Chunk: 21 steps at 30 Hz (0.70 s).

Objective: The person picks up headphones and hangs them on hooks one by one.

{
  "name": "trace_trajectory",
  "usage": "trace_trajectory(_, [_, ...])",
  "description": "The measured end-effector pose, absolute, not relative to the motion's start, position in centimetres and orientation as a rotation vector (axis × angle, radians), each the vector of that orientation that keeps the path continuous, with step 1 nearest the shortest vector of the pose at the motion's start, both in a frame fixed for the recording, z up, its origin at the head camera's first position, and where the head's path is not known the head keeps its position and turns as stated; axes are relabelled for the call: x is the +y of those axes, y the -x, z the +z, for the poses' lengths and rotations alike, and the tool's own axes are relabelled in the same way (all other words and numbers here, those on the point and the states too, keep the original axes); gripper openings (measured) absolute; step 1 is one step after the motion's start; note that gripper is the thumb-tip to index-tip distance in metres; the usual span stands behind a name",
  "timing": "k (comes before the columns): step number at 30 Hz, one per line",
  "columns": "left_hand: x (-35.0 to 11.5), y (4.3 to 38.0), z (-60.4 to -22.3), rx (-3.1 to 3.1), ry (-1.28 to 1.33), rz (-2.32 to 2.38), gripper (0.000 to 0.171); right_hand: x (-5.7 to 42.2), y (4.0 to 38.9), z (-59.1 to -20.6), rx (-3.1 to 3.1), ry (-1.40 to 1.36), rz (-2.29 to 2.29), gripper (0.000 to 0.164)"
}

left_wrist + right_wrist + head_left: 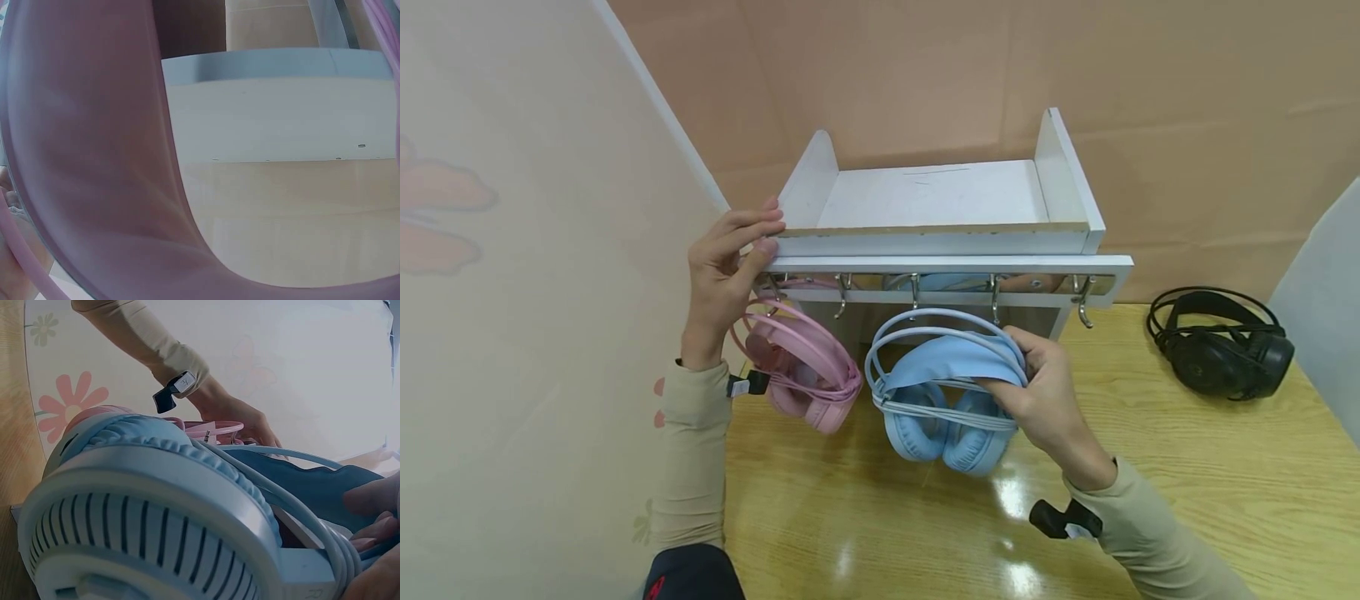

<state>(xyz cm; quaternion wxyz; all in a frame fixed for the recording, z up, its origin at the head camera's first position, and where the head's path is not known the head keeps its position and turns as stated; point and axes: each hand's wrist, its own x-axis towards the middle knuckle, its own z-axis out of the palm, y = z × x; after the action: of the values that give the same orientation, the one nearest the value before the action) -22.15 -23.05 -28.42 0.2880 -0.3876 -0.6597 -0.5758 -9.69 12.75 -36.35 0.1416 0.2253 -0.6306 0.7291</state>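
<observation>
My right hand [1043,398] grips light-blue headphones [955,354] at the right side of their headband, with their cable wound around them. Their twin top hoops overlap the middle hooks [915,290] of a white shelf rack [940,243] in the head view. In the right wrist view a slatted blue ear cup [150,531] fills the foreground. My left hand [730,258] holds the rack's left end, thumb at the front and fingers over the top. Below it, pink headphones [808,367] hang at the leftmost hook; their padded headband [94,156] covers much of the left wrist view.
Black headphones [1225,346] lie on the wooden table [1180,467] to the right. A pale panel with flower prints [550,333] stands on the left, and brown paper [925,75] covers the wall behind the rack. Another metal hook [1082,302] is at the rack's right end.
</observation>
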Motion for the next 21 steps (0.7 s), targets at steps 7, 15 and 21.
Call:
trace_trajectory(7, [-23.14, 22.13, -28.43, -1.778, 1.042, -1.518, 0.019, 12.58, 9.85, -36.50, -1.899, -0.614, 2.053, 0.016])
trace_trajectory(15, [-23.11, 22.18, -28.38, -1.772, 1.045, -1.516, 0.020, 12.42, 10.00, -36.64, -1.945, -0.613, 1.998, 0.016])
trace_trajectory(21, [-23.08, 22.11, -28.40, -1.761, 1.052, -1.525, 0.019, 12.24, 10.11, -36.70, -1.991, -0.593, 1.964, 0.015])
